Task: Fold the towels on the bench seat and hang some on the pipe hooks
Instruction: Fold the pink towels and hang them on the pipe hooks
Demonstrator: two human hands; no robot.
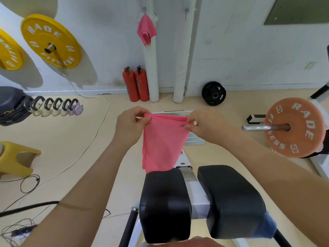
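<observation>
A pink towel (161, 143) hangs in the air, held up by its top edge. My left hand (130, 124) pinches the top left corner and my right hand (204, 126) pinches the top right corner. Its lower end reaches the front of the left black bench pad (164, 204). A second black pad (231, 198) sits to the right, with a blue cloth (265, 227) showing at its right side. Another pink towel (146, 31) hangs from the hook (144, 9) on the left white pipe (151, 68). The hook (186, 11) on the right pipe (180, 68) is bare.
Two red fire extinguishers (135, 84) stand by the pipes. A black weight plate (213, 95) leans on the wall. An orange plate on a barbell (293, 130) is at right. Yellow plates (51, 41) hang at left, kettlebells (57, 107) and a yellow stool (16, 157) below. Cables (30, 184) lie on the floor.
</observation>
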